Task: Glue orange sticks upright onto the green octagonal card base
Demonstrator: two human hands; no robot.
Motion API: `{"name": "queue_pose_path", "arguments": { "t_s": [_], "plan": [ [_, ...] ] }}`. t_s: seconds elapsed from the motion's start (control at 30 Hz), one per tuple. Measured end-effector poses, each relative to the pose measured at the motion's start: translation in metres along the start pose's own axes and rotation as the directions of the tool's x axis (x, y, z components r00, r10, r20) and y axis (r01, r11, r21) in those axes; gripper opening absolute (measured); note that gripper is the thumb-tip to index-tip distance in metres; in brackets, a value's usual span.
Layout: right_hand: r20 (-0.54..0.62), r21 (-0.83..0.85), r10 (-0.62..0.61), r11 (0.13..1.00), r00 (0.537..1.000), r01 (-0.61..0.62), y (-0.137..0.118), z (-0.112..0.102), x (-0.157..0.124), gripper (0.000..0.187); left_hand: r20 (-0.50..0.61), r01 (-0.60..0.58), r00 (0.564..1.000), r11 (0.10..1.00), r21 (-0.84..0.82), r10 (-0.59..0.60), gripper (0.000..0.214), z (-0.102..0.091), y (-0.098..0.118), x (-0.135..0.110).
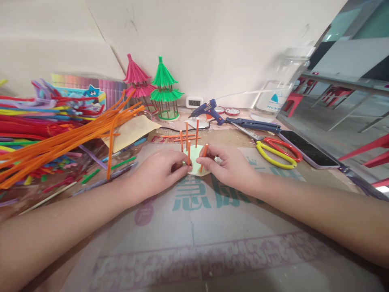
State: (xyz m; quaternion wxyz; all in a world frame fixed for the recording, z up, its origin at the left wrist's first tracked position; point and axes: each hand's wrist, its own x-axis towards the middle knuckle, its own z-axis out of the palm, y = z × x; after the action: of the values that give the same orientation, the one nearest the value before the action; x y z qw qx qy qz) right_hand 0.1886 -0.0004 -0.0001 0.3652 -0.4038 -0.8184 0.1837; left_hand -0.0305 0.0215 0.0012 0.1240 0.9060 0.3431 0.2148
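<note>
A pale green disc (196,152) lies on the printed sheet in front of me, with several short orange sticks (197,134) standing up on it. At the disc's front right, my right hand (226,162) pinches one orange stick (204,155) between thumb and fingertips; this stick leans slightly. My left hand (162,168) is closed at the disc's left edge, thumb and fingertips at the foot of another upright orange stick (189,150). The left fingers partly hide that foot, so the exact grip is hard to see.
Orange pipe cleaners (75,140) and coloured ones pile up at left. Behind stand a pink tower (136,77) and a green tower (164,81). A glue gun (208,108), digital clock (194,102), scissors (276,152), phone (308,148) and clear plastic jug (273,93) line the back and right.
</note>
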Motion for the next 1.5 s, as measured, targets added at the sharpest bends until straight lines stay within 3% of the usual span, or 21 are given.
{"name": "queue_pose_path", "arguments": {
  "t_s": [0.3, 0.57, 1.07, 1.3, 1.5],
  "plan": [
    [0.026, 0.013, 0.030, 0.999, 0.999, -0.030, -0.0004, -0.0008, 0.0014, 0.024, 0.004, 0.007, 1.000, 1.000, -0.011, -0.007, 0.019, 0.0001, 0.0001, -0.0005],
    [0.010, 0.162, 0.081, 0.983, 0.997, -0.082, 0.0019, 0.0031, -0.0010, 0.016, 0.000, 0.000, 1.000, 0.999, 0.044, 0.000, 0.019, 0.0002, -0.0014, -0.0022],
    [-0.002, 0.157, 0.073, 0.985, 0.997, -0.072, 0.0001, 0.0003, -0.0012, 0.016, -0.006, -0.009, 1.000, 1.000, 0.028, 0.010, 0.016, 0.0007, -0.0023, -0.0016],
    [0.001, 0.137, 0.008, 0.990, 1.000, -0.008, -0.0032, -0.0011, -0.0001, 0.017, -0.004, -0.025, 1.000, 0.998, 0.051, 0.026, 0.022, 0.0005, -0.0010, -0.0008],
    [0.008, 0.088, 0.051, 0.995, 0.999, -0.051, -0.0030, -0.0011, 0.0009, 0.022, -0.007, -0.028, 1.000, 0.998, 0.052, 0.028, 0.019, -0.0008, 0.0002, 0.0000]
  ]
}}
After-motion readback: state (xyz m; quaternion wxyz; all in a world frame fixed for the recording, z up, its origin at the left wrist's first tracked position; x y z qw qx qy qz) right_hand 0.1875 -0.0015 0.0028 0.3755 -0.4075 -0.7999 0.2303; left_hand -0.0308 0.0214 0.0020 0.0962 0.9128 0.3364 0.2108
